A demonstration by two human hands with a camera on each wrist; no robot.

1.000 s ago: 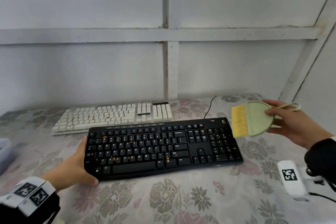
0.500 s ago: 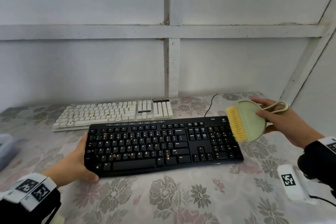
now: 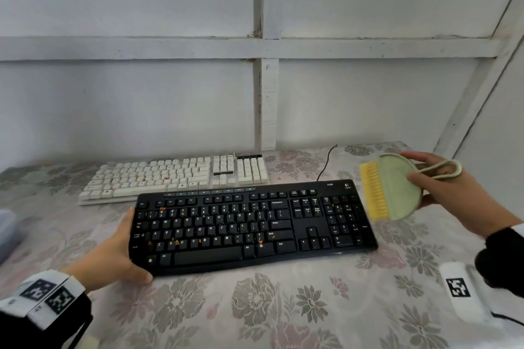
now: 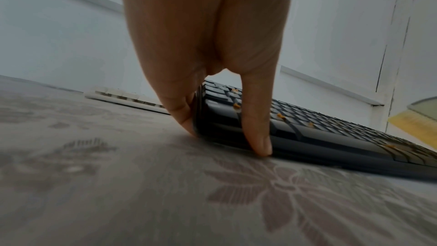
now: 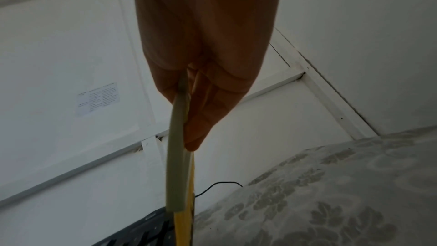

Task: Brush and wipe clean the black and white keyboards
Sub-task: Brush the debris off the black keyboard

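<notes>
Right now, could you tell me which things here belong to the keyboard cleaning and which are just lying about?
Job:
black keyboard, held by left hand
white keyboard
brush, in right hand

Lying about:
pale box, left edge
floral tablecloth

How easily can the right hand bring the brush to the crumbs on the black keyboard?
Probably easily: the right hand holds the brush over the black keyboard, and nothing lies between the bristles and the crumbs.

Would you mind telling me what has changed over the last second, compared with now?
The right hand has brought the brush down and left, so its yellow bristles now overlap the black keyboard's right end. The left hand still grips that keyboard's left end; the white keyboard has not moved.
</notes>
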